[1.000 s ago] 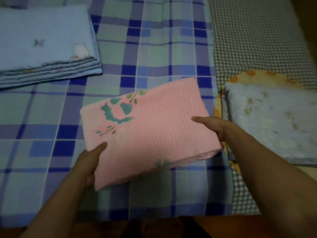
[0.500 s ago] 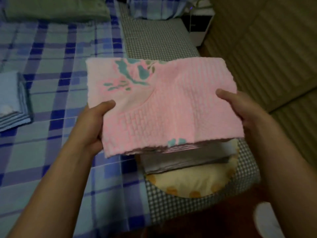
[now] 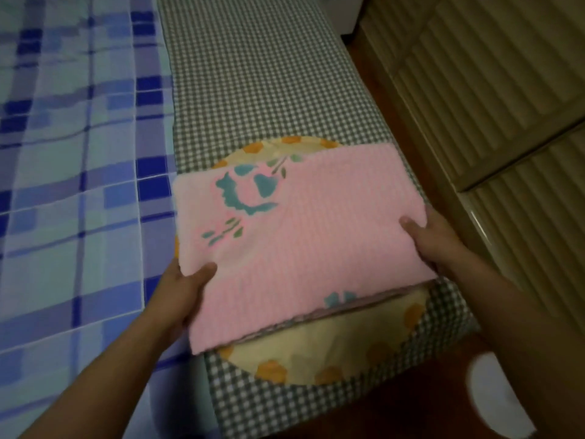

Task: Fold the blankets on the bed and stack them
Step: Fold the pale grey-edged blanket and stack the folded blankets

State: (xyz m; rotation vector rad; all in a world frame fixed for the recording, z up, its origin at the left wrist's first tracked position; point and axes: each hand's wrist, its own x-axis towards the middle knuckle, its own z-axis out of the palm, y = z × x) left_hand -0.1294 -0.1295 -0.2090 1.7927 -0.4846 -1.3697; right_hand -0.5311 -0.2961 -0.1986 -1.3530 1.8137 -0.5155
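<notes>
Two hands hold one folded pink blanket (image 3: 316, 248) in the middle of the frame, a ribbed cloth with a teal flower print near its upper left corner and a smaller teal mark at its lower edge. The left hand (image 3: 182, 293) grips the blanket's lower left corner, its thumb curled over the top surface and its other fingers hidden underneath. The right hand (image 3: 440, 239) grips the right edge in the same way, thumb lying on top and the remaining fingers tucked below the cloth out of sight. The blanket lies tilted, its left side lower in the frame than its right, and it sits over a round yellow cushion (image 3: 316, 356) with orange flowers, whose rim shows above the blanket's top edge and again as a wide arc below it. At the blanket's lower edge thin grey layers of other folded cloth (image 3: 345, 312) show beneath it; whether the pink blanket rests fully on them or is partly carried by the hands cannot be told. The cushion lies on a grey-and-white checked cover (image 3: 259, 90) that runs up the centre of the frame. A blue plaid bedsheet (image 3: 72, 185) fills the left side. Ribbed beige panels (image 3: 490, 90) occupy the upper right, and a white rounded object (image 3: 497, 397), blurred, sits at the lower right.
</notes>
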